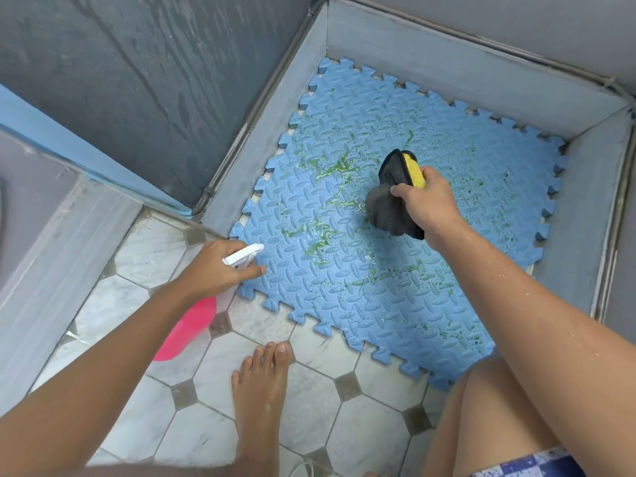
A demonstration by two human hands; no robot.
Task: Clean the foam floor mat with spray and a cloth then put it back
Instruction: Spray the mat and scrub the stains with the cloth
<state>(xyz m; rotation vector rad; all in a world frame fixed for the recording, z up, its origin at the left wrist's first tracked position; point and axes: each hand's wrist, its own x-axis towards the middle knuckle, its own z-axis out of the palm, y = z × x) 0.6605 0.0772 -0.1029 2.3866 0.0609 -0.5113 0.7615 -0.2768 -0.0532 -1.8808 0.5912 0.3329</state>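
1. The blue foam mat (395, 242) lies flat in a grey-walled corner, its near edge over the marble-look tiled floor (213, 373).
2. Its puzzle-toothed, ridged surface is streaked with green.
3. My right hand (428, 197) grips a dark grey-and-yellow cloth (395, 197) on the mat.
4. My left hand (220, 266) clasps a pink spray bottle (187, 325).

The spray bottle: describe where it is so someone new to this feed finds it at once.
Start at the blue foam mat in the grey-walled corner and go to its near-left edge, over the white tiled floor. There the left hand grips the spray bottle. It is the only pink item, with a white trigger head aimed at the mat.
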